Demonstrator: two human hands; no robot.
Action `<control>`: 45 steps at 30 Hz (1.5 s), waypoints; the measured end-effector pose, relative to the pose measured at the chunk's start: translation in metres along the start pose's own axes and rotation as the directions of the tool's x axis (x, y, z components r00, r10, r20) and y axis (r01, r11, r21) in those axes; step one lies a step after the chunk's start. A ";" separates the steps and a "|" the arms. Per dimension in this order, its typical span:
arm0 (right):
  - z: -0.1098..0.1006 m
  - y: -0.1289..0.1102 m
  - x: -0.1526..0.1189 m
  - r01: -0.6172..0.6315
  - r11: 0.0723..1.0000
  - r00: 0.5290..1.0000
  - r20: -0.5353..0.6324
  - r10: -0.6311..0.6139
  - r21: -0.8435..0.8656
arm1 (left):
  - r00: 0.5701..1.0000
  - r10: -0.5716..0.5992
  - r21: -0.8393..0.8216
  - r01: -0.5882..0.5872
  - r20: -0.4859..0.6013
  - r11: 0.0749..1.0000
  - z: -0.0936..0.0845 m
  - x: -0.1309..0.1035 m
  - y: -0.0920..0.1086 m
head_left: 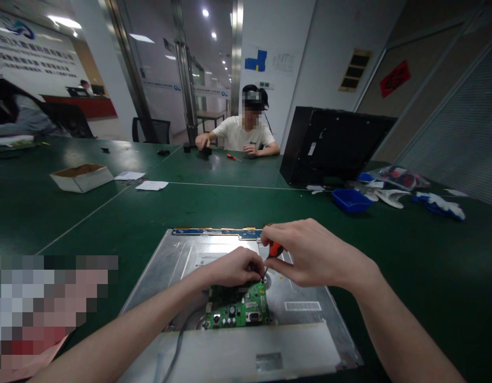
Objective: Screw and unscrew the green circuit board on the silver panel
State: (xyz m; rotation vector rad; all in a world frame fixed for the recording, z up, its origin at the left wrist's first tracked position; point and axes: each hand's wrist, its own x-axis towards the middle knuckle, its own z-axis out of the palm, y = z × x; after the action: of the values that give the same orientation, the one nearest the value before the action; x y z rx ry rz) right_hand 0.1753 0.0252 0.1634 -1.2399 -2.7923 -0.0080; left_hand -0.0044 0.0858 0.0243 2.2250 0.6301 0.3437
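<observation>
A screwdriver with an orange-red and black handle [275, 249] is held in the fingers of my right hand [316, 252], its shaft slanting down to the upper right corner of a green circuit board [238, 311]. My left hand [236, 266] is closed beside the screwdriver's tip, fingertips pinched together; what they hold, if anything, is hidden. The board lies on the silvery metal back of a flat display panel [329, 330], partly covered by my left hand. Along the panel's far edge runs a narrow blue circuit strip [214, 232].
A grey cable [179, 346] crosses the panel's near left. Beyond on the green table are a white box [84, 180], papers [152, 185], a blue tray [352, 201], gloves [440, 205] and a black monitor casing [334, 146]. A person [248, 127] sits opposite, near another screwdriver [232, 157].
</observation>
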 end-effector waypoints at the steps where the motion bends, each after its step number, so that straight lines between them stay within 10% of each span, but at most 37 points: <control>1: -0.001 0.001 -0.001 0.010 0.999 1.000 0.006 -0.010 0.034 | 1.000 -0.004 0.001 0.004 0.001 1.000 0.000 0.000 0.000; 45: -0.003 0.002 -0.004 -0.014 0.998 1.000 0.022 0.013 0.069 | 1.000 -0.013 0.016 0.013 -0.008 1.000 0.000 0.000 0.001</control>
State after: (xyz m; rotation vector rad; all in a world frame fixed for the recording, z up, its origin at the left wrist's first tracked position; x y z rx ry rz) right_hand 0.1792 0.0237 0.1660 -1.2502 -2.7769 0.1019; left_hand -0.0037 0.0851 0.0248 2.2348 0.6535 0.3426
